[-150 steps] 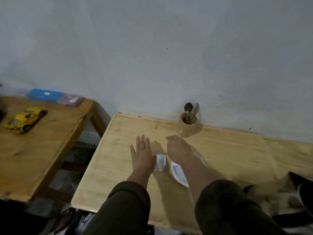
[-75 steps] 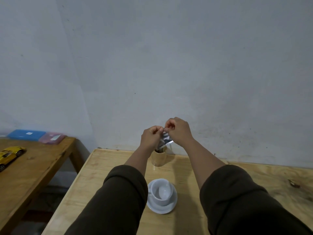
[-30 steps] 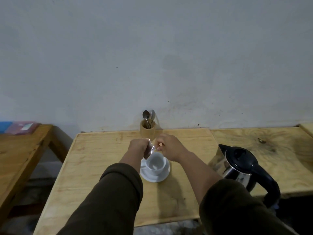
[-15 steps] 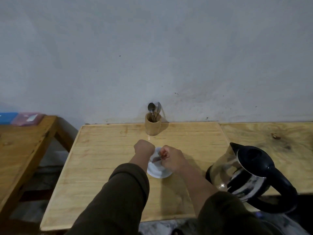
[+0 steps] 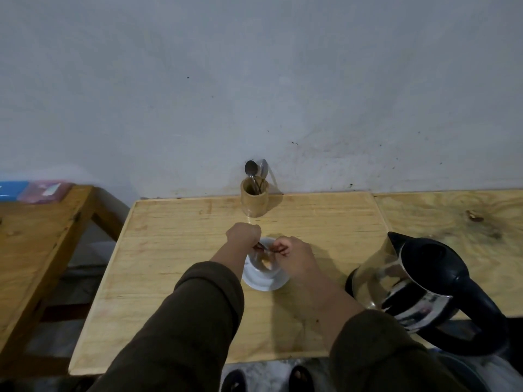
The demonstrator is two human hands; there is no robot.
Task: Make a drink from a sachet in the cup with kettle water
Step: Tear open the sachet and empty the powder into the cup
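A white cup (image 5: 264,268) stands on a white saucer (image 5: 261,284) in the middle of the light wooden table (image 5: 175,250). Pale powder lies inside the cup. Both hands hover just over the cup's rim and pinch a small silvery sachet (image 5: 262,247) between them. My left hand (image 5: 243,236) grips its left end and my right hand (image 5: 291,253) its right end. The sachet is mostly hidden by the fingers. A steel kettle (image 5: 402,287) with a black lid and handle stands to the right, near the table's front edge.
A wooden holder (image 5: 254,200) with two spoons (image 5: 254,169) stands against the wall behind the cup. A second wooden table (image 5: 31,244) lies to the left with a blue and a pink box (image 5: 44,189). Dark shoes (image 5: 301,377) show below the table edge.
The sachet was lifted from the table, worked between both hands at chest height, then brought down over the cup. Powder now lies in the cup. The view has tilted down slightly.
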